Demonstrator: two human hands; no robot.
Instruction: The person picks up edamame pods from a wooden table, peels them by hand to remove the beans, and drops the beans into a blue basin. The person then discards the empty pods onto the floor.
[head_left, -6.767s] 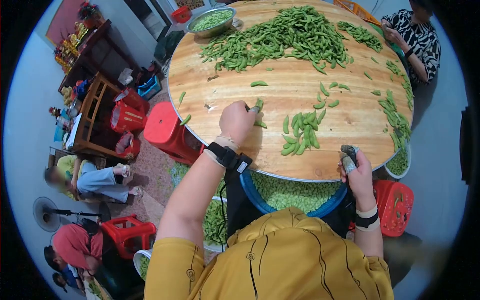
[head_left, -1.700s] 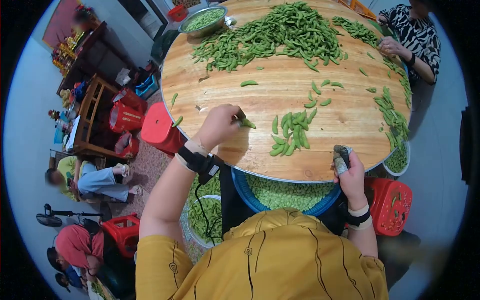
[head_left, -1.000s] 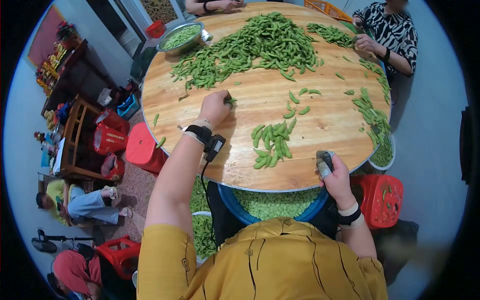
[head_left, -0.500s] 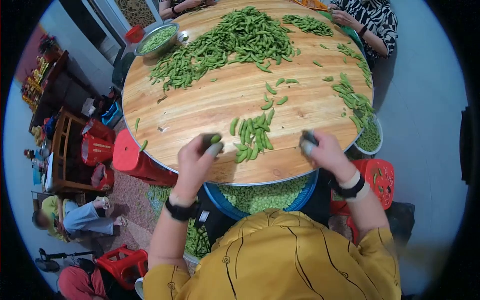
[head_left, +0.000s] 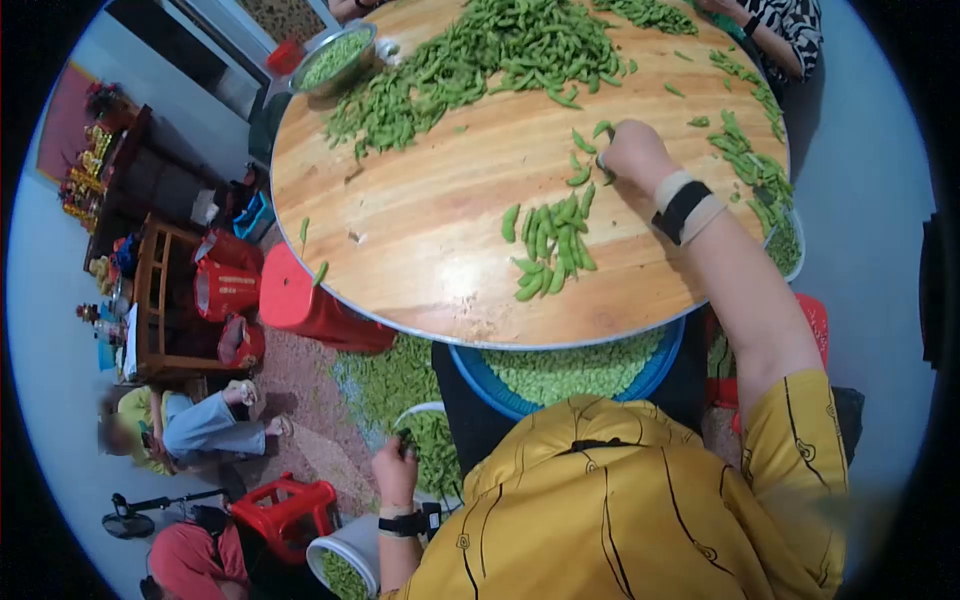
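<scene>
My right hand [head_left: 640, 152] reaches over the round wooden table [head_left: 420, 230], its fingers curled down among a few loose edamame pods [head_left: 580, 175]. One pod lies right by the fingers; what they pinch is hidden. A small cluster of edamame pods [head_left: 552, 240] lies nearer to me. Off the table at the lower left, my left hand [head_left: 396, 474] is closed, with dark coverings on the fingertips, beside a white bucket of green pods [head_left: 430, 450]. Whatever it holds is too small to tell. Below the table edge, a blue basin [head_left: 500, 395] contains shelled beans.
A large edamame heap [head_left: 520, 50] covers the far side, with a metal bowl of beans [head_left: 345, 60] at its left. More pods [head_left: 750, 160] line the right edge. Red stools [head_left: 290, 290] stand around. Other people sit across the table and at the left.
My left hand has dropped from above the table, where it held a pod, to the bucket at lower left. My right hand has moved forward to the loose pods. The view has shifted.
</scene>
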